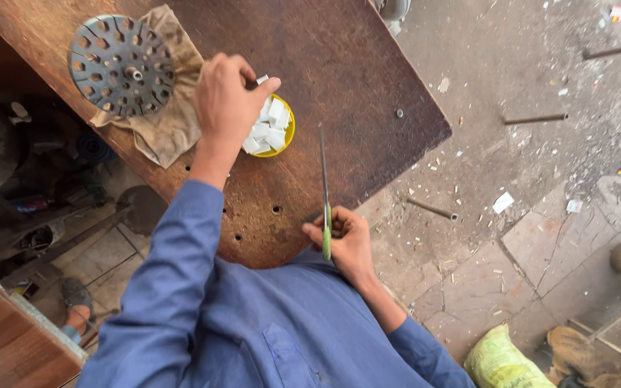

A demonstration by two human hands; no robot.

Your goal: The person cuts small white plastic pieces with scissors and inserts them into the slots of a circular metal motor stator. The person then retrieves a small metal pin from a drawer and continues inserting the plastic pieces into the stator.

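The shallow round yellow dish [286, 133], heaped with small white rectangular plastic pieces [267, 128], sits near the middle of the worn dark-brown wooden bench [368, 79], just right of a crumpled tan cloth [174, 126]. The left hand [223, 100] reaches over the dish's left rim with its fingers curled down and pinched together on one white piece at the top of the heap; the thumb side is hidden, so how firmly it grips cannot be told. Picking well here seems to call for lifting a single piece straight up so that the loose neighbours do not spill over the low rim.

Nearer the body, at the bench's near edge, the right hand [346, 241] is closed in a fist around the green handle of a long thin screwdriver [324, 187], whose shaft points away toward the dish but stops short of it. Keeping that tip clear of the reaching hand looks sensible.

On the cloth, far left, lies a round dark-grey perforated metal disc [121, 65]. The dusty, littered concrete floor [540, 165] spreads out to the right.
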